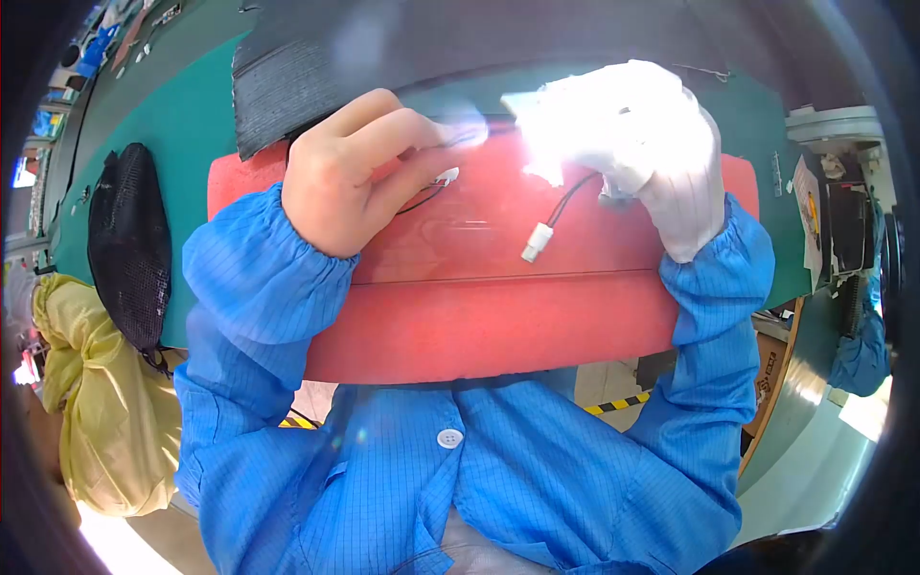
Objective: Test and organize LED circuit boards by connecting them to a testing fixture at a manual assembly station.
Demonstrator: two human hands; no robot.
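Note:
My left hand [350,163] is bare and closed, thumb and fingertips pinched on thin wires; glare blurs the tips. A dark wire [420,202] with a small white end [447,177] shows just below those fingers. My right hand [637,134] wears a white glove, and strong glare washes out most of it. Its fingers are curled round a cable whose dark wires [572,195] come out beneath, ending in a white plug connector [537,242] over the red surface. Between the hands a reddish strand is faintly visible, too bright to make out clearly.
Under my hands lies a red board or pad [479,331] on a green table mat [192,125]. A black ridged sheet [287,91] lies beyond my left hand. To the left are a black mesh pouch [129,244] and yellow cloth [101,383]. Papers [808,220] lie at right.

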